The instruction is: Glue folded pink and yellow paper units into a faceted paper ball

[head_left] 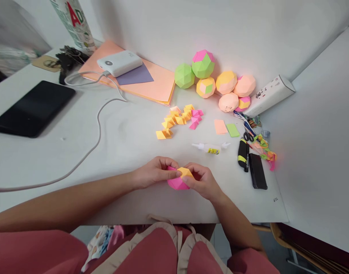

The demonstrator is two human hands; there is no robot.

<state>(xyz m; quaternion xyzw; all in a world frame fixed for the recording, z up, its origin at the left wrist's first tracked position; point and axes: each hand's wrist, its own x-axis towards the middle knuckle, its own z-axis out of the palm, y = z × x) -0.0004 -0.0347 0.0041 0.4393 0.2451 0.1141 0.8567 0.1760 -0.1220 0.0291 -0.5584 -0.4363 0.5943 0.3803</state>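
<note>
Near the table's front edge, a pink and orange folded-paper ball (pixel 178 183) is held between both hands. My left hand (pixel 160 172) grips its left side, with the thumb lying across the top. From the right, my right hand (pixel 202 180) pinches the orange part of the ball, its fingers partly hidden behind the paper. A white glue bottle (pixel 211 148) lies just beyond the hands. Farther back are several orange folded paper pieces (pixel 169 120) and some pink folded pieces (pixel 195 118).
Several finished paper balls (pixel 203 64) rest by the wall. A peach sheet (pixel 220 126), a green sheet (pixel 233 130), scissors (pixel 248 136), a cutter (pixel 243 153) and a black phone (pixel 257 171) lie rightward. At left are a black tablet (pixel 33 108), a cable (pixel 98 121) and a power bank (pixel 120 63).
</note>
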